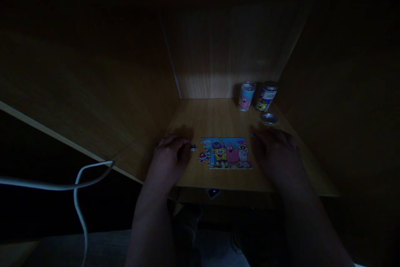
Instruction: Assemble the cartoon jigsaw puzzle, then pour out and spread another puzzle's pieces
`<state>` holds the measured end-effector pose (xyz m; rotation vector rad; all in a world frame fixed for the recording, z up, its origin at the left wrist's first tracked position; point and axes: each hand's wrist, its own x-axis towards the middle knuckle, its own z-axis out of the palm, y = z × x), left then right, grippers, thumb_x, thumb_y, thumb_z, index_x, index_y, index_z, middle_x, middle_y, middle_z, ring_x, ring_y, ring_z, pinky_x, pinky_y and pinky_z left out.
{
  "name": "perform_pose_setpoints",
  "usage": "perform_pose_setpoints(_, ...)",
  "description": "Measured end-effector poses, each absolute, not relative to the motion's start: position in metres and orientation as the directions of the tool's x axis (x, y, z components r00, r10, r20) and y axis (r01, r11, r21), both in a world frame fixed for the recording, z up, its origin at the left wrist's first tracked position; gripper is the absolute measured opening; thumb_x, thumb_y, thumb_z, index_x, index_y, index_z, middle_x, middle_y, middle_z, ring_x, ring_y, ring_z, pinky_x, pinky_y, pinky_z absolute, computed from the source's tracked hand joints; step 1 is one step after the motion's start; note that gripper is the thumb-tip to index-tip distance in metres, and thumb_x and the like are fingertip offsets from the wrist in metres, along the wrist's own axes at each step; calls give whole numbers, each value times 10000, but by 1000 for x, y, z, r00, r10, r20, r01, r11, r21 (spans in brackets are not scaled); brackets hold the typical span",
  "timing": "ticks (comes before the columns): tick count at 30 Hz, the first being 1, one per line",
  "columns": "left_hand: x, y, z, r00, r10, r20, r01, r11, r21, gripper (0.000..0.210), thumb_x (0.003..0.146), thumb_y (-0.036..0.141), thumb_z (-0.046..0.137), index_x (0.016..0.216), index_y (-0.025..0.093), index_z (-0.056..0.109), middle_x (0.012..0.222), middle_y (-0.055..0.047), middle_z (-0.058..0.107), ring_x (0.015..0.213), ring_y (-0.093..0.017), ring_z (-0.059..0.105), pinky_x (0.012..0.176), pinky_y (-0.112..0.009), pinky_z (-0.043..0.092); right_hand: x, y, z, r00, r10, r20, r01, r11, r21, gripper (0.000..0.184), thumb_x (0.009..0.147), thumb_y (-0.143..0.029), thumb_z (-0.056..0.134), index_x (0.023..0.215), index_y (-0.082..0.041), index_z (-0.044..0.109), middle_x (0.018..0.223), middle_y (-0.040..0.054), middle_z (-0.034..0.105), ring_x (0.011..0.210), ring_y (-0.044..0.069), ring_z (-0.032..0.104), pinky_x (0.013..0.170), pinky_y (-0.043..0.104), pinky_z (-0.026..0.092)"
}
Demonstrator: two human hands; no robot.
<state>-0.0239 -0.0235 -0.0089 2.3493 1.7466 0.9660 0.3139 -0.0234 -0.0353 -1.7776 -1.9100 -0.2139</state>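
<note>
A mostly assembled cartoon jigsaw puzzle [229, 154] lies flat on the wooden desktop, its left edge ragged. To its left, my left hand [171, 154] has thumb and forefinger brought together at a small dark puzzle piece [193, 148]. On the other side, my right hand [276, 152] is curled, and a tiny puzzle piece [253, 135] shows at its fingertips. Much of the right fingers is in shadow.
Behind the puzzle stand an open cartoon-printed can [246, 98] and a second can [266, 97] with a metal lid on. A loose round lid [269, 118] lies before them. Wooden panels enclose the desktop [209, 121]. A white cable [79, 200] hangs at left.
</note>
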Motion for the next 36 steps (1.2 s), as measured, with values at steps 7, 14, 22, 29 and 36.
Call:
perform_pose_setpoints(7, -23, -24, -8, 152, 897, 415, 859, -327, 393, 182, 1033, 223, 631, 1073, 249, 807, 1101, -78, 768, 1044, -274, 713, 969, -462, 578, 315, -19, -37, 16, 888, 460, 964, 109, -244, 304, 1052, -422, 585, 1140, -191, 762, 1319, 208, 713, 1280, 390, 607, 1078, 588, 493)
perform_pose_setpoints(14, -23, -24, -7, 147, 910, 389, 855, -315, 412, 177, 1032, 214, 636, 1061, 238, 810, 1097, -77, 767, 1048, -286, 716, 981, -485, 570, 317, -18, -38, 4, 904, 428, 956, 122, -267, 273, 1059, -410, 592, 1054, -195, 761, 1269, 196, 725, 1252, 382, 619, 1084, 578, 484)
perform_pose_setpoints(22, -23, -24, -7, 135, 904, 405, 851, -315, 419, 172, 1036, 225, 635, 1059, 236, 805, 1106, -83, 766, 1069, -297, 707, 1000, -502, 563, 318, -17, -39, 0, 916, 402, 955, 119, -272, 274, 1042, -420, 613, 981, -200, 765, 1226, 197, 722, 1225, 392, 607, 1064, 575, 486)
perform_pose_setpoints(29, -23, -24, -7, 136, 902, 410, 844, -322, 428, 172, 1034, 222, 634, 1043, 243, 804, 1079, -76, 766, 1041, -284, 716, 968, -477, 572, 316, -18, -36, 15, 917, 398, 963, 93, -251, 298, 1047, -427, 608, 983, -180, 763, 1149, 203, 726, 1160, 393, 622, 1012, 556, 507)
perform_pose_setpoints(36, -23, -23, -9, 138, 897, 419, 851, -324, 413, 165, 1027, 209, 642, 1045, 237, 803, 1083, -77, 769, 1032, -287, 716, 961, -486, 574, 312, -20, -28, 3, 920, 393, 947, 124, -297, 221, 1028, -395, 671, 956, -205, 757, 1005, 157, 761, 1030, 372, 655, 951, 523, 530)
